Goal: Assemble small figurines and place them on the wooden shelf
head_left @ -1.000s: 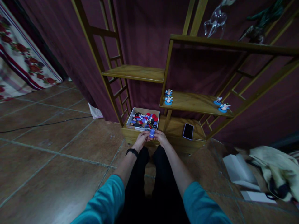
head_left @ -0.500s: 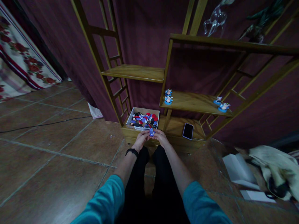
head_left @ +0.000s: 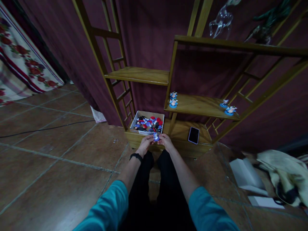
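Note:
A small purple-and-white figurine [head_left: 156, 137] is held between my two hands, just in front of the box. My left hand [head_left: 145, 143] pinches its left side, and a dark band sits on that wrist. On the other side the fingers of my right hand [head_left: 166, 141] grip it too. Right behind the hands stands an open cardboard box [head_left: 135, 123] full of small figurines [head_left: 148, 123] in purple, red, black and white. The held figurine's finer details are too small to make out.
Two blue-based figurines [head_left: 173, 103] stand at the left end of the middle shelf [head_left: 199, 105], two more [head_left: 230, 110] at its right end. A phone [head_left: 193, 135] lies on the lower shelf. A clear horse statue [head_left: 222, 21] is above. White boxes [head_left: 246, 176] lie on the floor at right.
The figurine has turned slightly between my fingers, showing more white on its front. My hands have otherwise stayed in place.

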A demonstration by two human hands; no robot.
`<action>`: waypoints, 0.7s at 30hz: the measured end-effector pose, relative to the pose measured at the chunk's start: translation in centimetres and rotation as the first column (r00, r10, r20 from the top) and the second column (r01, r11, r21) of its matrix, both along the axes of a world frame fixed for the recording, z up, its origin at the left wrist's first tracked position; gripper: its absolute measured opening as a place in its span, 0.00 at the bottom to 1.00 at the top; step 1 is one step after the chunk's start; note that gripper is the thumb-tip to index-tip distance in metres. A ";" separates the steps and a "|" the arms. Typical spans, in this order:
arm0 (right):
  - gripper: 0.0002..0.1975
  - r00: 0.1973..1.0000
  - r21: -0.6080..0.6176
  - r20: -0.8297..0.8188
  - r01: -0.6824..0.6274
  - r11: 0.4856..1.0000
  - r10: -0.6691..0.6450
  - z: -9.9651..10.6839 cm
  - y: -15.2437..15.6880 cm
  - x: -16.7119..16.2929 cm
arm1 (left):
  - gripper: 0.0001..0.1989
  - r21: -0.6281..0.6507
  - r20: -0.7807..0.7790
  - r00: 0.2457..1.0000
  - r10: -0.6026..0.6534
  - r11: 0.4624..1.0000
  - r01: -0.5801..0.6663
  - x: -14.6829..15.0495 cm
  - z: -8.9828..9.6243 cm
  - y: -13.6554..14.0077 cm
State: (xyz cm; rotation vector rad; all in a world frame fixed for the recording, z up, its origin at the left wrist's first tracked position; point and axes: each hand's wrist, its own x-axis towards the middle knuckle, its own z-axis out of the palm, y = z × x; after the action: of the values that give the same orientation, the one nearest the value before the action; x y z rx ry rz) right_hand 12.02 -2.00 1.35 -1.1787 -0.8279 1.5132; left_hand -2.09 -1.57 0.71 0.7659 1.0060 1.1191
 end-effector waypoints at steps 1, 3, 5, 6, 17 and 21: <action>0.06 1.000 0.001 0.006 0.000 1.000 0.000 0.0 0.0 0.0 | 0.13 0.003 0.001 1.000 0.001 1.000 -0.001 0.0 0.0 0.0; 0.07 1.000 0.004 0.007 -0.002 1.000 0.002 0.0 -0.1 0.0 | 0.13 0.006 0.000 1.000 0.001 1.000 -0.001 0.0 -0.1 0.1; 0.07 1.000 0.003 -0.001 -0.008 1.000 0.008 0.1 -0.1 0.0 | 0.14 0.005 -0.003 1.000 0.009 1.000 -0.009 0.0 0.0 0.1; 0.07 1.000 0.000 -0.007 -0.014 1.000 0.014 0.1 -0.1 0.0 | 0.14 0.002 -0.004 1.000 0.019 1.000 -0.019 0.0 0.0 0.1; 0.10 0.995 -0.023 -0.075 -0.073 0.997 0.071 0.9 -0.4 0.0 | 0.10 -0.010 0.059 0.996 0.061 0.998 -0.061 0.1 0.7 -0.4; 0.13 0.993 -0.007 -0.084 -0.088 0.996 0.087 0.9 -0.4 0.1 | 0.11 -0.011 0.080 0.997 0.024 1.000 -0.023 0.1 0.8 -0.4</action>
State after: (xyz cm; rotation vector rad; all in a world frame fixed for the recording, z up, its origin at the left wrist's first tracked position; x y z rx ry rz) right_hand 12.09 -2.43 2.23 -1.0907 -0.8252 1.6293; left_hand -1.94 -1.94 1.49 0.6973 0.9550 1.1555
